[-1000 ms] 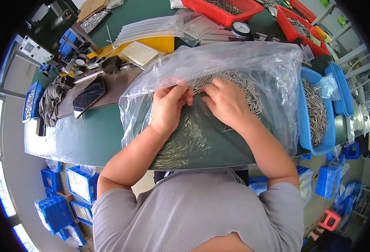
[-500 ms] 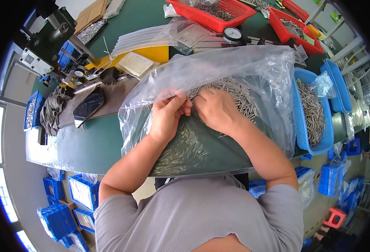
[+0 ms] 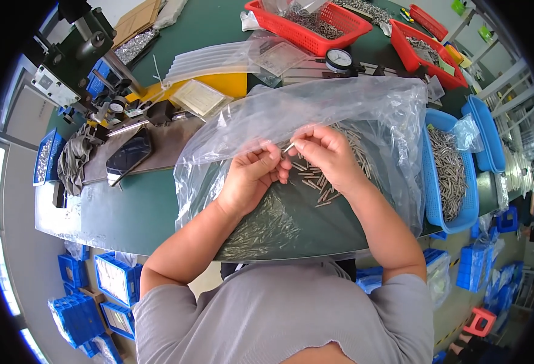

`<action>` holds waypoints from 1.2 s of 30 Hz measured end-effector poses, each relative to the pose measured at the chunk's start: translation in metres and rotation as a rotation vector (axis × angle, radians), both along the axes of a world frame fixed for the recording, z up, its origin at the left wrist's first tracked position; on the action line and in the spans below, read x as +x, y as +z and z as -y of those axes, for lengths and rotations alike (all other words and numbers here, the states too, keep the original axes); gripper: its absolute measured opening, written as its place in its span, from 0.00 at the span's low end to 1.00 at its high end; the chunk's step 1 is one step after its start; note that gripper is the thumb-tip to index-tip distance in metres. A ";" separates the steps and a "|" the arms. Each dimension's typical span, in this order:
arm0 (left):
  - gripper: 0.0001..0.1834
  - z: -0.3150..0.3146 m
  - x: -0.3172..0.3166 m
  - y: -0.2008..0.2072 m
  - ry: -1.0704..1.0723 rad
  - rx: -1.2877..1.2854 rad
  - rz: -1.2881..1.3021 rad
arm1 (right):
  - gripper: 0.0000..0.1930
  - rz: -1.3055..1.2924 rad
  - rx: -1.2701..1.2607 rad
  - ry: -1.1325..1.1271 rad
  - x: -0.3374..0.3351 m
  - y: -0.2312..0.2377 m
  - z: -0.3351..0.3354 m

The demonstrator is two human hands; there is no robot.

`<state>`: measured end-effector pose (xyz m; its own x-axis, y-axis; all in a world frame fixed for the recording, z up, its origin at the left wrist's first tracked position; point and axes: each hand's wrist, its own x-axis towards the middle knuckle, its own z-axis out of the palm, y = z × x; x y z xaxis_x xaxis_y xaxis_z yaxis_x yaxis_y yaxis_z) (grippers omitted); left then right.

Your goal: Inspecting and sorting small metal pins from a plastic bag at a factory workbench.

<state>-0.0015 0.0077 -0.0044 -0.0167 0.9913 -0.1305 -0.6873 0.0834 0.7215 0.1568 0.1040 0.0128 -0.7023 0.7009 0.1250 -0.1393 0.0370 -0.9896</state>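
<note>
Right hand (image 3: 327,159): While your forearm reaches in from 4 o'clock, thumb and fingertips pinch narrow on one slim metal pin (image 3: 288,147).
Metal pin: there it is, dead centre of our clock, between your hands, slanted, its bare end toward 8 o'clock, beside your left fingertips; whether they touch it, I can't tell.
Left hand (image 3: 255,176): forearm in from 8 o'clock, fingers curled, thumb close to the forefinger; whether anything sits in that grip, I can't tell.
Loose pins (image 3: 322,185): a scattered heap just beside your right hand, spilling from 2 round to 5 o'clock, part of it hidden behind that hand.
Clear plastic bag (image 3: 400,151): spread wide around your hands and the heap, arching from 9 over to 3 o'clock.
Blue basket (image 3: 455,227): out at 3 o'clock, near the bag, loaded with similar metal pins (image 3: 449,176).
Dial gauge (image 3: 339,59): round white face at 1 o'clock, past the bag.
Red baskets (image 3: 279,30): one at 12, one at 2, both carrying small metal parts.
Flat clear case (image 3: 200,97): at 10 o'clock, near the bag.
Black phone (image 3: 128,151): over at 9, a grey cloth (image 3: 76,161) farther out.
Green table (image 3: 136,212): beneath it all, its edge curving past 6 o'clock.
</note>
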 end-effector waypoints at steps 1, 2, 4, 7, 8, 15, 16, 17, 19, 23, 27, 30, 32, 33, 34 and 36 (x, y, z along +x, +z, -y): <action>0.05 0.000 0.000 0.000 -0.018 0.005 -0.003 | 0.04 -0.014 -0.010 0.002 0.000 0.000 0.000; 0.05 0.000 0.000 0.000 -0.036 0.010 -0.006 | 0.04 -0.014 -0.010 0.004 0.000 0.001 0.001; 0.06 0.000 0.001 0.000 -0.028 0.005 0.005 | 0.03 -0.044 -0.035 0.019 0.000 0.003 0.004; 0.06 0.001 0.001 -0.001 -0.020 0.006 0.021 | 0.03 -0.041 0.003 0.004 -0.001 0.004 0.006; 0.06 0.001 0.002 -0.001 -0.017 0.010 0.024 | 0.03 -0.039 0.004 0.004 0.000 0.005 0.006; 0.05 0.002 0.001 -0.001 -0.009 0.003 0.050 | 0.03 -0.041 -0.080 0.095 0.001 0.012 0.008; 0.05 0.002 0.001 -0.001 -0.014 0.005 0.040 | 0.03 -0.051 -0.118 0.126 0.000 0.012 0.008; 0.05 0.001 0.002 0.000 -0.021 0.012 0.032 | 0.03 -0.049 -0.115 0.124 -0.001 0.011 0.009; 0.05 0.000 0.002 0.002 -0.033 0.034 0.010 | 0.03 -0.025 -0.246 0.186 -0.001 0.008 0.009; 0.06 0.000 0.000 0.000 -0.027 0.034 -0.019 | 0.03 0.016 -0.358 0.228 0.000 0.017 0.005; 0.06 0.000 0.002 0.001 0.001 0.022 -0.010 | 0.05 0.021 -0.339 0.225 -0.003 0.004 0.006; 0.06 0.001 0.000 0.000 0.011 0.018 -0.027 | 0.04 -0.047 -0.260 0.181 -0.005 0.005 0.010; 0.05 0.002 0.002 0.000 0.049 0.009 -0.045 | 0.06 0.069 -0.157 -0.009 0.000 0.005 0.003; 0.05 0.001 0.002 0.001 0.046 0.009 -0.042 | 0.06 0.072 -0.156 -0.012 0.004 0.006 -0.003; 0.05 0.000 0.001 0.000 0.089 -0.002 -0.058 | 0.07 -0.035 -0.313 -0.060 0.006 0.008 -0.008; 0.04 0.000 0.001 0.000 0.135 -0.013 -0.074 | 0.07 -0.143 -0.469 -0.105 0.010 0.009 -0.013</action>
